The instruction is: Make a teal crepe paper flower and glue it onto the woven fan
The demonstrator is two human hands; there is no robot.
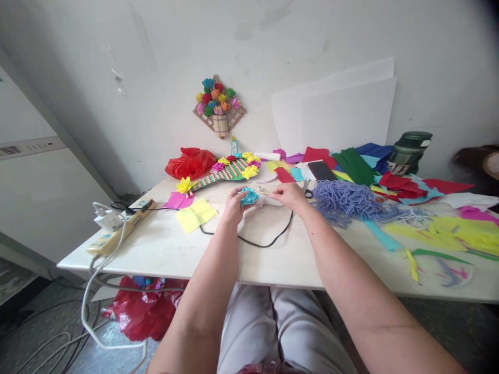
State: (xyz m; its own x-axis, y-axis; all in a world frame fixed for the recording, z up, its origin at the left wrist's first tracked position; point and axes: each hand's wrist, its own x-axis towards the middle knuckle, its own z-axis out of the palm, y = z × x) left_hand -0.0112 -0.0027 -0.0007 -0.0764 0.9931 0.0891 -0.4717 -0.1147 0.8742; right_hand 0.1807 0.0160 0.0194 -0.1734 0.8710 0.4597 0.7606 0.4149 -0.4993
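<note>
A turquoise crepe-paper flower (pixel 250 196) is gripped in my left hand (pixel 234 204), above the middle of the table. My right hand (pixel 290 197) pinches a thin, pale wooden stick (pixel 267 193) that points left toward the flower. Just under the stick, a white tool (pixel 272 201) lies partly hidden by my hands; a black cord (pixel 259 245) curves around in front of it. Behind my hands lies a green guitar-shaped piece (pixel 230 174) with pale strips and yellow, pink and red paper flowers.
On the left stands a power strip (pixel 113 234) with plugs and cables. Yellow paper (pixel 197 214) lies left of my hands. To the right are purple yarn (pixel 346 200), scissors (pixel 308 192), coloured paper and a dark green jar (pixel 410 151). Red plastic (pixel 191 163) sits behind.
</note>
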